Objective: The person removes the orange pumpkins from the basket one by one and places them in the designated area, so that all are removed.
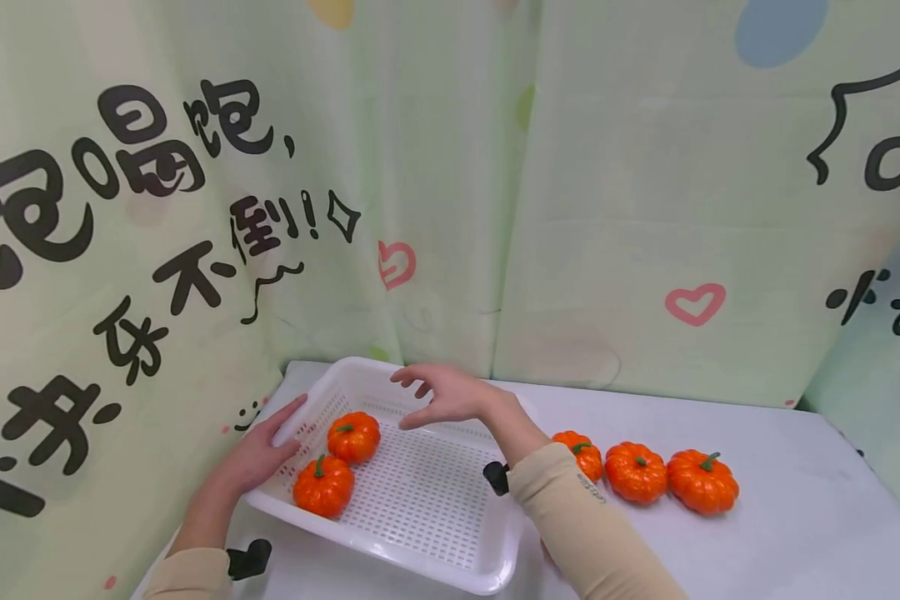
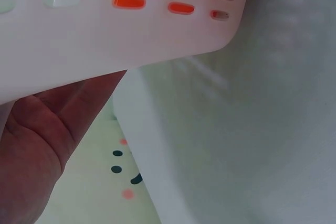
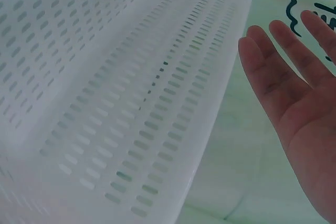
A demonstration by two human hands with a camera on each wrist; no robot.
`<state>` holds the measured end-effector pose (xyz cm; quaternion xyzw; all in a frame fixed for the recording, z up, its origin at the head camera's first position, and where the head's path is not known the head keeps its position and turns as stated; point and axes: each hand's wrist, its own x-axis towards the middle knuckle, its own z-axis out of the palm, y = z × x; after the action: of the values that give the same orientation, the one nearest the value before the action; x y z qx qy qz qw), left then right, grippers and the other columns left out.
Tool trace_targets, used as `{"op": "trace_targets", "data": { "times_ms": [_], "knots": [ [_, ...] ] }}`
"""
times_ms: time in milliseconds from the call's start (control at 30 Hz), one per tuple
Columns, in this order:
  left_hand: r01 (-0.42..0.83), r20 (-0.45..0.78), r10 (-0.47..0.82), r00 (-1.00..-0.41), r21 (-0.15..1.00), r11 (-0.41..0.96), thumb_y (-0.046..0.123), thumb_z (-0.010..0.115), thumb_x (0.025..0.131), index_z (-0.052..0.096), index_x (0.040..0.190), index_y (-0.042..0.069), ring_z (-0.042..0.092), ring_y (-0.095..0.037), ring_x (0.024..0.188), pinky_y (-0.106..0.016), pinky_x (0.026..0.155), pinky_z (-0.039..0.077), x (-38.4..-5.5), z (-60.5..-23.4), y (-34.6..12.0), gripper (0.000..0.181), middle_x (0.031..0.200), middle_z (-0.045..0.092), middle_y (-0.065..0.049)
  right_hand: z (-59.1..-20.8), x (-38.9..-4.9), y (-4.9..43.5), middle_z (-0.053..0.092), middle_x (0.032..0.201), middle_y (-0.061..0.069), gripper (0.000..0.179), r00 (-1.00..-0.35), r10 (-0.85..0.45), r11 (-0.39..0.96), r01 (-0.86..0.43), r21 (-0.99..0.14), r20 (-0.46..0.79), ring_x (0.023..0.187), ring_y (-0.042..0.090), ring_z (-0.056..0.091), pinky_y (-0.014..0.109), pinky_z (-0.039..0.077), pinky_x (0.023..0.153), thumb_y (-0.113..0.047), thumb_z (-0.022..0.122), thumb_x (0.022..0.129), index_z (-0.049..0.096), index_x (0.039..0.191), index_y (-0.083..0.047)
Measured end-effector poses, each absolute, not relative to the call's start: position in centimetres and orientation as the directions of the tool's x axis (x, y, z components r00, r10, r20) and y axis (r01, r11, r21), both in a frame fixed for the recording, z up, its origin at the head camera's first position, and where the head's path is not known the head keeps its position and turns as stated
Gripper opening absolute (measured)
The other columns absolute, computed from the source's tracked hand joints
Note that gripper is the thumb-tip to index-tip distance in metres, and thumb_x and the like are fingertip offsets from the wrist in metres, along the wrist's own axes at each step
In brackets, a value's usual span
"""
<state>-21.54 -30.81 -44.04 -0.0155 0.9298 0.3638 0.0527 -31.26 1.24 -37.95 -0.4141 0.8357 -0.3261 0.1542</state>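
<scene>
A white perforated plastic basket point(image 1: 420, 546) sits at an angle on the table. Inside, near its left end, lie two small orange pumpkins, one point(image 1: 354, 437) farther back and one point(image 1: 323, 487) nearer me. My left hand point(image 1: 258, 454) is at the basket's left rim, fingers extended; in the left wrist view the basket's wall hides the fingertips of that hand point(image 2: 31, 156). Over the basket's far side hovers my right hand point(image 1: 450, 396), its fingers spread and nothing in them. The right wrist view has this hand point(image 3: 304, 114) beside the rim, palm showing.
Right of the basket, three more pumpkins stand in a row on the white table point(image 1: 810, 500): one point(image 1: 579, 454) partly behind my right sleeve, one point(image 1: 636, 472) in the middle, one point(image 1: 703, 482) at the end. A printed curtain point(image 1: 607, 208) hangs behind the table.
</scene>
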Motion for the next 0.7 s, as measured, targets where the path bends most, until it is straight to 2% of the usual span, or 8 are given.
{"op": "trace_targets", "data": {
  "times_ms": [400, 700],
  "knots": [
    [-0.071, -0.102, -0.001, -0.995, 0.685, 0.725, 0.021, 0.059, 0.101, 0.026, 0.162, 0.020, 0.036, -0.054, 0.136, -0.069, 0.100, 0.041, -21.4, -44.1, -30.8, 0.069, 0.159, 0.029, -0.028, -39.8, -31.4, -1.2, 0.057, 0.136, 0.008, 0.062, -0.636, -0.771, 0.474, -0.537, -0.697, -0.035, 0.121, 0.032, 0.057, 0.034, 0.051, 0.092, -0.031, 0.079, 0.086, 0.055, 0.142, -0.017],
    [-0.074, -0.088, -0.020, -0.996, 0.677, 0.732, 0.021, 0.060, 0.100, 0.029, 0.161, 0.021, 0.039, -0.053, 0.134, -0.066, 0.097, 0.045, -21.3, -44.1, -30.6, 0.068, 0.157, 0.032, -0.028, -41.0, -31.9, -2.7, 0.057, 0.137, 0.014, 0.064, -0.610, -0.793, 0.443, -0.558, -0.702, -0.015, 0.119, 0.036, 0.057, 0.032, 0.051, 0.091, -0.027, 0.080, 0.085, 0.055, 0.142, -0.011]
  ]
}}
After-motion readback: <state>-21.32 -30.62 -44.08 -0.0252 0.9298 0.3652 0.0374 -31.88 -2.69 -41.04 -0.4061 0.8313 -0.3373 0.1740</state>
